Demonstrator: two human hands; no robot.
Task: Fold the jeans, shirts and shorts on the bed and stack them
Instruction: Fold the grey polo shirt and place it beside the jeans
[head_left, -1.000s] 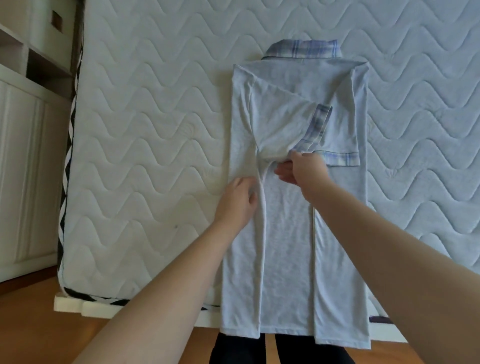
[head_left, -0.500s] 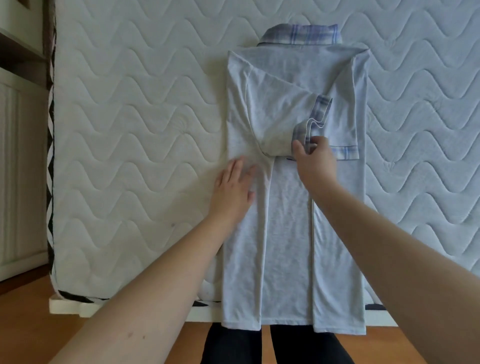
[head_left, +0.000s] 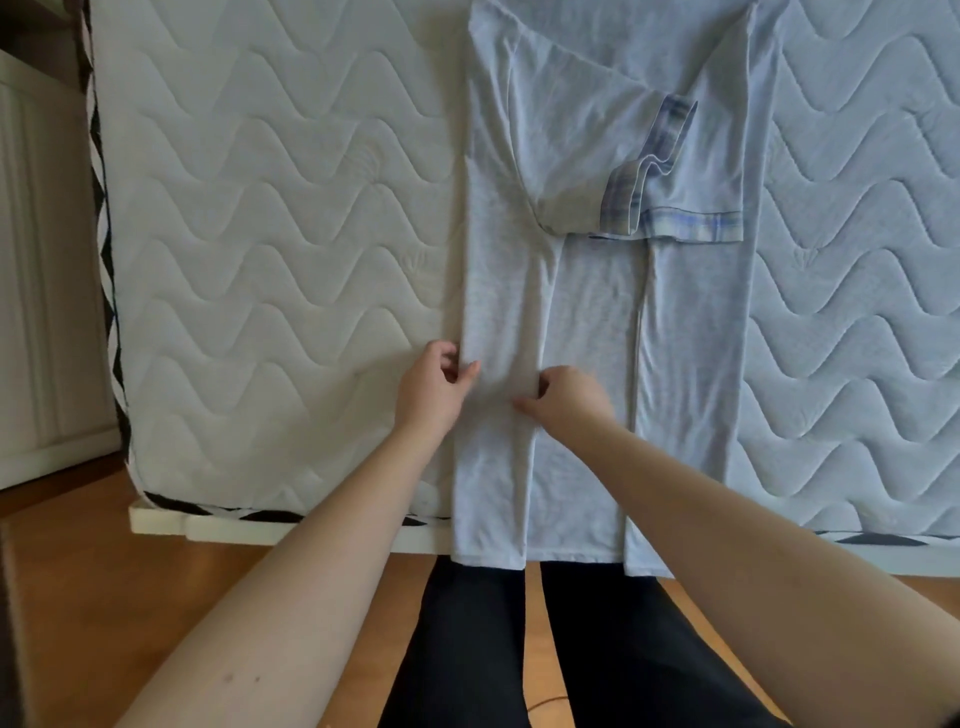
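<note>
A light grey shirt with blue plaid sleeve cuffs lies lengthwise on the white quilted mattress. Both its sides are folded inward and its hem hangs over the near edge. My left hand pinches the shirt's left folded edge about halfway down. My right hand grips the inner edge of that same left flap, fingers curled into the cloth. The left sleeve lies across the chest, its plaid cuff rumpled. The collar is out of view above.
The mattress's near edge with black-and-white trim runs across the view, above a white bed frame. White cabinet doors stand at the left. Wooden floor and my dark-trousered legs are below.
Both hands have moved down the shirt from the sleeve area to the left flap's middle. My left hand went from flat to pinching; my right let go of the cuff. The view dropped closer.
</note>
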